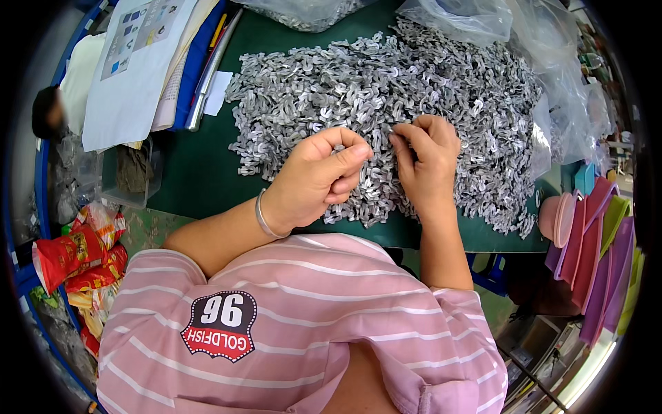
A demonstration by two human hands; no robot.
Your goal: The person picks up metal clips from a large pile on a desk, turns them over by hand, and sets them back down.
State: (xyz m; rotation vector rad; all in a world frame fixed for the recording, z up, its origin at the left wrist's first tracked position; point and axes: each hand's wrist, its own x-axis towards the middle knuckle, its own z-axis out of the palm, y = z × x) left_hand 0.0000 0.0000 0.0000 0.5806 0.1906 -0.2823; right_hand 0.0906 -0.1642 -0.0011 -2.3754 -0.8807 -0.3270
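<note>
1. Head view looks down on a green table (183, 190) with a big heap of small grey metal pieces (289, 90) on it. They look like little bent loops. The heap comes close to the person's body, maybe so both hands can reach it without stretching.
2. The left hand (317, 172) is curled up over the near part of the heap. Its thumb sits close to its pointer finger, so the grip is narrow. Bits of grey show by the bent finger, but I cannot tell if they are in the hand or just behind it.
3. The right hand (429, 162) is bent too, with only a small gap between thumb and pointer finger. I cannot tell if it has a piece.
4. The two hands are near each other but not touching, and their fingertips point inward. That seems a good way to hold hands around tiny things.
5. Clear bags (552, 41) lie at the far right of the heap, perhaps to leave room up front.
6. White papers (121, 114) and a blue folder (185, 103) lie to the left, apart from the heap, probably so they don't get mixed in.
</note>
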